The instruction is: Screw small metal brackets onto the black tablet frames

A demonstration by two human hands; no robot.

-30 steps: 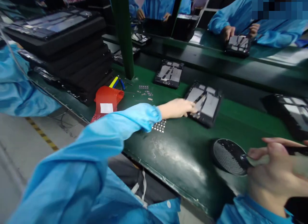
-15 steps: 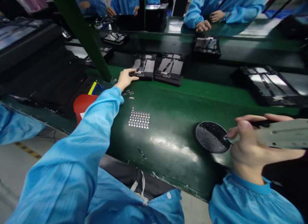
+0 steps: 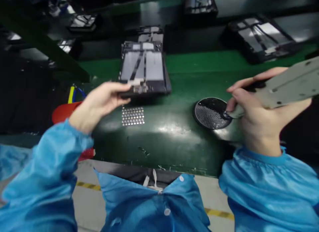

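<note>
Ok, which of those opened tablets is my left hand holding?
The central tablet, behind the sheet of small silver parts; your left hand grips its near-left corner. The other tablets lie farther back, untouched. Your right hand holds a grey tool.

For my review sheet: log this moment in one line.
left hand: grips open tablet at near edge | right hand: holds grey tool, tip at round mesh dish

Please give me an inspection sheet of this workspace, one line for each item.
Surface: green bench, shiny and scuffed near the front edge.
Job's things: opened tablet; grey tool; round black dish.
Clutter: sheet of small parts; red bag; pens.
Hands: left hand grips the tablet's near edge; right hand holds the tool, tip at the dish.
Cables: nothing seen.
Surroundings: more opened tablets behind; green post.
</note>
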